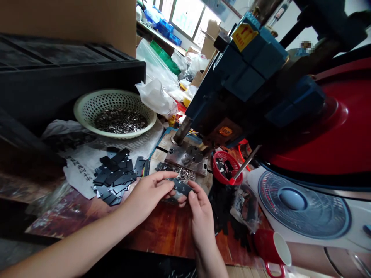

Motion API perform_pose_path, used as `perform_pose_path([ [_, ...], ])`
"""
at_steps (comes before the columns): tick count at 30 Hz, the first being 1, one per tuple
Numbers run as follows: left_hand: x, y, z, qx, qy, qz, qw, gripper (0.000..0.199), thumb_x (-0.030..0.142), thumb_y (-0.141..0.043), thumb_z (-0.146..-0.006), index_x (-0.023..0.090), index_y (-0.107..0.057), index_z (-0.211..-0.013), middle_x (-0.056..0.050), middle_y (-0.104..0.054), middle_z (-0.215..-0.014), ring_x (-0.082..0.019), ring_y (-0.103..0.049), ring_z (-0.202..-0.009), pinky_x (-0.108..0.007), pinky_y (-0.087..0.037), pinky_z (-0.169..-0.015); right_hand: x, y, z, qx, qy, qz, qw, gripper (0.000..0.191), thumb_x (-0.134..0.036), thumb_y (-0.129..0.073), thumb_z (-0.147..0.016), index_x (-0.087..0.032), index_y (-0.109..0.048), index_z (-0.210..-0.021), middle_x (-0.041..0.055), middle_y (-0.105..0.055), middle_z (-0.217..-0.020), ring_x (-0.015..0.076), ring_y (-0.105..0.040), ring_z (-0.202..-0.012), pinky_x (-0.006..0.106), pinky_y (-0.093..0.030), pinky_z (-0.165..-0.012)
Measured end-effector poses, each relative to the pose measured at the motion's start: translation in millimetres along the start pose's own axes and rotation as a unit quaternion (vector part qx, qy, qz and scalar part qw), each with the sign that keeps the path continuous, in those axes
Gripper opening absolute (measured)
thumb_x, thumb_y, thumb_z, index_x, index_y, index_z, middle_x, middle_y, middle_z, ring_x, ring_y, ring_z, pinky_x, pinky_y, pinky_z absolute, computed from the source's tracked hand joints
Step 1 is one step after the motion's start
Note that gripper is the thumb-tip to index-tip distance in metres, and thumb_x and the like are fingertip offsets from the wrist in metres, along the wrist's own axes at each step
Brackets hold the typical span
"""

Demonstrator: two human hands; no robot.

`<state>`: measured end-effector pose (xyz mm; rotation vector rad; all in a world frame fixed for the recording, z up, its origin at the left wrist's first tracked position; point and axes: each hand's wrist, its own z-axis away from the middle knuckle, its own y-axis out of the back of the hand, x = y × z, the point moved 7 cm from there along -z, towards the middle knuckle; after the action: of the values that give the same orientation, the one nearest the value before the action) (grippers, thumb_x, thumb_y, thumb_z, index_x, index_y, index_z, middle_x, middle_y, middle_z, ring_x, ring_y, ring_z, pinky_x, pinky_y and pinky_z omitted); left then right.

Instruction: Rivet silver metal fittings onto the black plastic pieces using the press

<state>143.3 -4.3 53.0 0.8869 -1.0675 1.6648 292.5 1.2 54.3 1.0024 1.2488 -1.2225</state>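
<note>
Both my hands meet at the middle of the wooden bench (162, 231) on one small flat black strip (182, 187). My left hand (147, 193) pinches its left end between thumb and fingers. My right hand (199, 210) grips its right end with thumb and forefinger. Left of my hands lies a loose pile of the same black strips (116, 175) on white paper. Just beyond the held strip is a heap of small shiny metal pieces (184, 174) beside the steel die plate (188, 156) of a blue press machine (246, 77).
A cream perforated basket (87, 112) with metal pieces stands at the back left, under a black crate (58, 73). A small red basket (216, 170) holds black parts at the right. A red mug (269, 249), a white fan (304, 208) and plastic bags (156, 96) crowd the bench.
</note>
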Motion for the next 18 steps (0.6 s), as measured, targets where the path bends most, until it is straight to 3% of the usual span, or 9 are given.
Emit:
perform_pose_path([
  [5,1.1,-1.5,-1.0,-0.014,-0.023,-0.022,0.999,0.036,0.029,-0.062,-0.070,0.017,-0.065,-0.104,0.000,-0.069,-0.069,-0.017,-0.065,-0.072,-0.026,-0.050,-0.073,-1.3,7.2,-1.0,0.022,0.030,0.076,0.996,0.036,-0.041,-0.056,-0.085,-0.019,-0.057,-0.114,0.0025,-0.068,-0.075,0.0173,-0.066,-0.070,0.032,-0.053,-0.071],
  [7,0.3,-3.9,-1.0,-0.024,-0.024,-0.005,0.999,0.035,0.027,-0.064,-0.067,0.017,-0.065,-0.100,-0.001,-0.070,-0.074,-0.017,-0.066,-0.076,-0.028,-0.050,-0.077,-6.0,10.4,0.7,0.032,0.083,0.152,0.984,0.026,-0.033,-0.054,-0.088,-0.021,-0.059,-0.110,0.0042,-0.069,-0.086,0.0181,-0.066,-0.081,0.033,-0.052,-0.078],
  [9,-1.4,-8.0,-0.3,-0.040,-0.018,0.028,0.999,0.033,0.024,-0.066,-0.064,0.018,-0.065,-0.096,-0.004,-0.071,-0.084,-0.019,-0.067,-0.084,-0.028,-0.050,-0.081,-17.0,9.7,5.6,0.030,0.184,0.243,0.952,0.017,-0.022,-0.053,-0.087,-0.023,-0.063,-0.100,0.0054,-0.067,-0.097,0.0188,-0.064,-0.092,0.035,-0.050,-0.084],
  [13,-6.3,-16.2,3.5,-0.068,0.011,0.090,0.994,0.038,0.017,-0.064,-0.060,0.018,-0.064,-0.098,-0.006,-0.072,-0.098,-0.020,-0.065,-0.097,-0.028,-0.050,-0.084,-35.1,7.9,21.2,0.050,0.375,0.343,0.860,0.026,-0.007,-0.053,-0.083,-0.027,-0.066,-0.092,0.0056,-0.061,-0.104,0.0187,-0.060,-0.097,0.035,-0.051,-0.083],
  [18,-6.4,-19.0,5.5,-0.081,0.016,0.101,0.991,0.037,0.016,-0.062,-0.063,0.018,-0.063,-0.100,-0.008,-0.071,-0.104,-0.023,-0.063,-0.102,-0.033,-0.049,-0.087,-37.0,9.8,28.1,0.075,0.456,0.371,0.806,0.033,-0.002,-0.055,-0.081,-0.027,-0.065,-0.100,0.0063,-0.055,-0.109,0.0195,-0.058,-0.100,0.036,-0.053,-0.079],
])
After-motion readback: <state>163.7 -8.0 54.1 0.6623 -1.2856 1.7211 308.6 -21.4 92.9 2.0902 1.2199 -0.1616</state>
